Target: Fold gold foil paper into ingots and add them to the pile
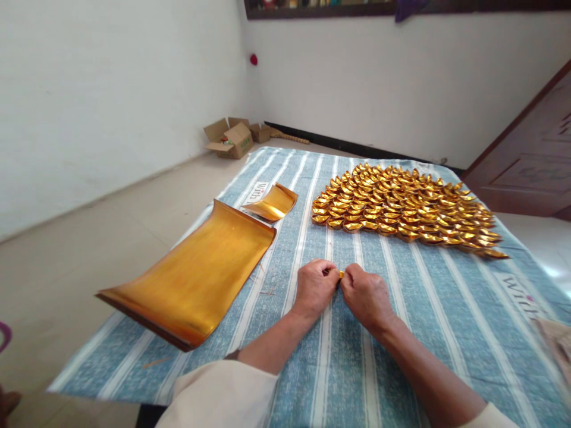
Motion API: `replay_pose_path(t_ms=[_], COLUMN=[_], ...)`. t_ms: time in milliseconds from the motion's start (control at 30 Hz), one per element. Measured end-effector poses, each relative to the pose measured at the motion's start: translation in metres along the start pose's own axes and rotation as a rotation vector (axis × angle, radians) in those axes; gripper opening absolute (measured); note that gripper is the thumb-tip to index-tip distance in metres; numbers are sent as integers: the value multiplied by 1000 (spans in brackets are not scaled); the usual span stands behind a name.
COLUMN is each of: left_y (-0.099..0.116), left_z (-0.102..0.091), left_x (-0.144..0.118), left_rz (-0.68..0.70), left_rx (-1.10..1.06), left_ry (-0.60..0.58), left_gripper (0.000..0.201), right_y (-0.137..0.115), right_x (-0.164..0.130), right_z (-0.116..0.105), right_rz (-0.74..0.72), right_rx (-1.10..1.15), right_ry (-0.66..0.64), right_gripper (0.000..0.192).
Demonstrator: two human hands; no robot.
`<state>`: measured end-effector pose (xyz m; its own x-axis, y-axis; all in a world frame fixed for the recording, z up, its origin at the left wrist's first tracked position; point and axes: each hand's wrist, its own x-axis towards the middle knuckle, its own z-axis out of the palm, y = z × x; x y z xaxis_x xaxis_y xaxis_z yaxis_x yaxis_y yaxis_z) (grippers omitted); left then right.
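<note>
While pinching small gold paper piece (341, 274) together, left hand (314, 286) and right hand (366, 295) are working mid-fold, near table centre. Gold sheet stack (191, 276) lying left; folded ingots (404, 208) massed far right. Next crease needing firm, even fingertip pressure.

Your left hand (314, 286) and right hand (366, 295) meet at the near middle of the table (446, 309), pinching a small folded piece (341, 274) between them. To your left, the large stack of sheets (191, 273) lies on the table, reaching toward its left edge. Behind that stack, a smaller curled sheet (272, 203) rests. Behind your hands and to the right, the folded ingots (401, 205) lie in overlapping rows. On the floor beyond the table's far left corner, cardboard boxes (232, 138) stand against the wall.
</note>
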<state>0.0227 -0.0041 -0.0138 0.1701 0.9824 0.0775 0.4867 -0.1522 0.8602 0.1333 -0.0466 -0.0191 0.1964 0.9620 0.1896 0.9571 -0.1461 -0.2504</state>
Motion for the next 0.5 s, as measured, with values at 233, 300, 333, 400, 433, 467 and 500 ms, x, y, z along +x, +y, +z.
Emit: replay_pose_path(t_ms=[233,300,333,400,433,467,500], left_y=[1,2,2,2,2,2,2], left_z=[1,1,0,0,0,0,0], left_x=[0,-1,-1,-1,-1,0,0], left_rz=[30,34,34,33,32,30,28], left_rx=[54,64,65,66,66,65,62], left_ry=[6,5,4,4,4,5,6], left_gripper=[17,18,18,18,17,17,17], right_y=[1,1,1,2,2,3,4], right_x=[0,0,1,1,2,2,3], right_z=[1,1,0,0,-1,-2,-3], right_rz=[7,9,11,20,26,34,42], right_rx=[-2,13,26,71,105,148,201], right_ry=[0,-3,-3,2,6,8,10], right_gripper=[25,24,24,24,24,24,24])
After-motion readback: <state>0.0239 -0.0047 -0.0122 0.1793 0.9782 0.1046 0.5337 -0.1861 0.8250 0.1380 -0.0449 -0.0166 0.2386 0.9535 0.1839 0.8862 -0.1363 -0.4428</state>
